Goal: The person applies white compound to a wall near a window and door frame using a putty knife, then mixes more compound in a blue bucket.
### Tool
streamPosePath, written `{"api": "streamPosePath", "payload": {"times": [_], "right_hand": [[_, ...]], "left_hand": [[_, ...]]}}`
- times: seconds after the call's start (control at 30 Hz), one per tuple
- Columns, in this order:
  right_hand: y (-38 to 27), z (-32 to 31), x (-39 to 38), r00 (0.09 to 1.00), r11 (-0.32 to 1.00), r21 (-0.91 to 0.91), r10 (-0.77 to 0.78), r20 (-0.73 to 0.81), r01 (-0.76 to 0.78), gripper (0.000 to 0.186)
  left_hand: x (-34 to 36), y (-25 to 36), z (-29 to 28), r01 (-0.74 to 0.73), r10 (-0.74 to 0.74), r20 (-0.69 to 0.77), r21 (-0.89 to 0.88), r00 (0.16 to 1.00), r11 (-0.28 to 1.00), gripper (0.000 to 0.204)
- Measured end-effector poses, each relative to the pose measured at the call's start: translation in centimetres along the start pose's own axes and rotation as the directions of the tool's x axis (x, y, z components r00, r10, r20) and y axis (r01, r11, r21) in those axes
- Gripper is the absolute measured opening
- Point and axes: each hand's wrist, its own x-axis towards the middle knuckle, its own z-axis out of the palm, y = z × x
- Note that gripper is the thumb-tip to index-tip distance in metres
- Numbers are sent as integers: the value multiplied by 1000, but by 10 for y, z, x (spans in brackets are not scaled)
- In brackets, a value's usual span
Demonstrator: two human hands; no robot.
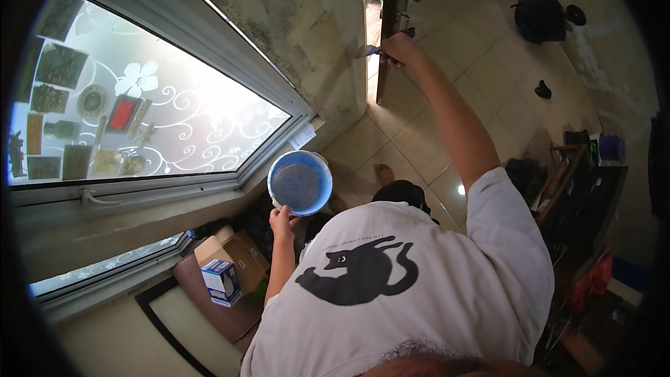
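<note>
1. your white shirt with its black cat picture is closest to the camera.
2. your left hand is closed on the rim of the blue bucket, held up by your chest so the paint stays close.
3. your right hand is stretched far out, closed around a paintbrush, its tip near the dark door edge.
4. boxes sit low under the frosted window.

Blue-white box beside brown carton
</note>
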Motion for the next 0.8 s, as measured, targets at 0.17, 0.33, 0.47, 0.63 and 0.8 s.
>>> {"api": "streamPosePath", "payload": {"times": [0.17,0.33,0.47,0.63,0.8], "right_hand": [[-42,-25,-8,995,995,-27,-98,8,98,35],[-84,-60,-29,990,987,-84,-140,-4,139,32],[-97,-88,-52,979,981,9,-194,68,194,31],[-42,-80,-11,990,982,-155,-92,106,108,33],[-4,-32,31,990,989,-146,33,135,-13,33]], "left_hand": [[-4,-5,6,2,-2,-33,-17,999,1000,25],[-2,-6,18,-1,-1,-43,-42,999,999,29],[-5,-3,28,5,-8,-38,-75,999,997,28],[-9,10,40,-21,18,-53,-66,998,998,24],[-21,17,49,-64,55,-94,-102,994,993,23]]}}
